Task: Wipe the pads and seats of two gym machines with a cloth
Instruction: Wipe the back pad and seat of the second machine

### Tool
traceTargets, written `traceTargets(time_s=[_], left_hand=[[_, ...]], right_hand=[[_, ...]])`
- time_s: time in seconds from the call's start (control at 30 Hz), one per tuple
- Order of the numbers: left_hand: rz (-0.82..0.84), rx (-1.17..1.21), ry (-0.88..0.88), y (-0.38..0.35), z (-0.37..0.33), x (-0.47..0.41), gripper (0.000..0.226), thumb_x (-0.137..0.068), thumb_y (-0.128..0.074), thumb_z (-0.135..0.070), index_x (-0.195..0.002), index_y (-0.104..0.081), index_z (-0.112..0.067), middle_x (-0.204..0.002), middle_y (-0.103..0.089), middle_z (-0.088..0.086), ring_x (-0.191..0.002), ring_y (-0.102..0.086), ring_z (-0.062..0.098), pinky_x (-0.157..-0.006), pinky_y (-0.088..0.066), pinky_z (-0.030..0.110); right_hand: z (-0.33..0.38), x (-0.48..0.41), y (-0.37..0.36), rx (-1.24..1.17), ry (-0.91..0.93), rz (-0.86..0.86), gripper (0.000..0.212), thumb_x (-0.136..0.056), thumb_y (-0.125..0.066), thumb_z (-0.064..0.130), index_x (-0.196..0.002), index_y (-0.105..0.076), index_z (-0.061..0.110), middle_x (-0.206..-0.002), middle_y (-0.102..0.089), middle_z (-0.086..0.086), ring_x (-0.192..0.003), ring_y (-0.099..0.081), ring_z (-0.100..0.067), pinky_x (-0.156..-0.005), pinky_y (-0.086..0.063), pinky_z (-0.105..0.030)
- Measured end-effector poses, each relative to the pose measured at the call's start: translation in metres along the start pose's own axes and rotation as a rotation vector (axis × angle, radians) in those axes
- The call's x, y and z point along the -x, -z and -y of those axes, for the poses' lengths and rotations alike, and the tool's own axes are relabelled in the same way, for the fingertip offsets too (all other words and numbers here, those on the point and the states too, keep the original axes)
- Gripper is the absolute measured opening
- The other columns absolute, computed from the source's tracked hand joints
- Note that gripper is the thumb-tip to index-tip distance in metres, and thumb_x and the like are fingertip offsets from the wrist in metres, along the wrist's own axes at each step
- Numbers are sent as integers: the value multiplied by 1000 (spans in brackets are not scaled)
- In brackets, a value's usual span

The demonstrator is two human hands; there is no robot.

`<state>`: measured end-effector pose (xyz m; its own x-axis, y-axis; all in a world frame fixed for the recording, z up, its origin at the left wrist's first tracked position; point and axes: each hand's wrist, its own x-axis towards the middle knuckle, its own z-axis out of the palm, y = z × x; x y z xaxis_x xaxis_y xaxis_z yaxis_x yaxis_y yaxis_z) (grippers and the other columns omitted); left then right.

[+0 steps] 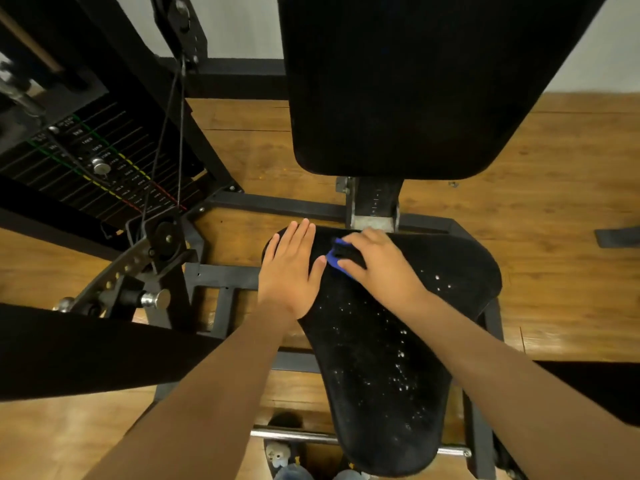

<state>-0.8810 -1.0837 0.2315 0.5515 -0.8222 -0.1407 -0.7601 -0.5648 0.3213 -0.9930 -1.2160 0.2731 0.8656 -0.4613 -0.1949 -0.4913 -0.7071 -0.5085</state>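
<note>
Right hand (377,263) grips the blue cloth (341,259) at the seat's (381,358) far end, centre frame. Left hand (291,268) rests flat alongside. Apparent white specks run along the seat's long axis toward the lower frame.

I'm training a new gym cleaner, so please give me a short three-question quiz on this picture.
1. True or false: the left hand lies flat on the seat.
2. Which hand holds the cloth? A) left B) right C) both
3. What on the seat shows that wiping is not finished?

Key:
1. True.
2. B, the right hand.
3. White specks dotting its surface.
</note>
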Motion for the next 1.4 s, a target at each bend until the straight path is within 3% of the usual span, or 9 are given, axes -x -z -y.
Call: traceTargets(time_s=[0.1,0.3,0.47,0.6,0.7,0.9,1.2,1.4], left_hand=[[1,-28,15,0,1,-2,61,-99,-15,-47,-153,-13,-19,-161,-12,-3,-148,-2,10,-119,4,30],[-7,-41,4,-1,3,-2,70,-93,-5,-54,-153,-13,-20,-161,-11,-4,-148,-1,10,-120,3,31],[3,-46,18,1,3,-4,59,-101,-23,-44,-154,-12,-20,-161,-10,-4,-148,0,10,-120,2,32],[12,-54,18,1,1,-4,59,-102,-24,-44,-154,-10,-19,-161,-8,-4,-148,1,10,-120,4,31],[13,-54,23,2,1,-4,58,-102,-24,-43,-154,-10,-20,-161,-8,-4,-148,2,10,-120,3,32],[-1,-64,22,0,2,-5,58,-102,-25,-43,-154,-11,-20,-161,-9,-4,-148,1,10,-120,3,32],[-7,-54,15,1,0,-5,58,-102,-28,-41,-153,-14,-18,-161,-11,-2,-148,-1,11,-120,3,32],[-12,-54,19,1,0,-5,58,-102,-28,-41,-153,-15,-18,-161,-12,-2,-148,-2,12,-120,1,34]], right_hand=[[-23,6,17,27,-26,-4,46,-92,-59,33,-134,-49,19,-128,-52,-1,-123,-43,-15,-102,-33,-27],[-84,-7,45,22,-307,-124,42,-92,-60,27,-130,-54,12,-122,-57,-11,-120,-46,-27,-100,-36,-37],[-51,12,27,-46,-170,-93,42,-90,-62,26,-130,-54,14,-121,-55,-4,-117,-45,-18,-100,-34,-29],[-44,34,22,-39,-36,0,42,-91,-61,28,-130,-53,16,-118,-55,-2,-115,-44,-16,-95,-32,-23],[-68,35,35,0,-73,-27,43,-90,-62,31,-130,-54,17,-118,-56,-2,-116,-45,-16,-97,-34,-27],[-119,16,58,60,-382,-200,41,-91,-60,29,-128,-54,13,-119,-58,-10,-117,-46,-26,-97,-39,-38],[-84,73,33,-50,-169,-125,39,-91,-62,24,-127,-56,12,-110,-55,-4,-110,-44,-19,-87,-30,-22],[-128,53,56,2,-338,-215,40,-92,-61,25,-128,-55,9,-117,-56,-10,-115,-44,-25,-97,-33,-33]])
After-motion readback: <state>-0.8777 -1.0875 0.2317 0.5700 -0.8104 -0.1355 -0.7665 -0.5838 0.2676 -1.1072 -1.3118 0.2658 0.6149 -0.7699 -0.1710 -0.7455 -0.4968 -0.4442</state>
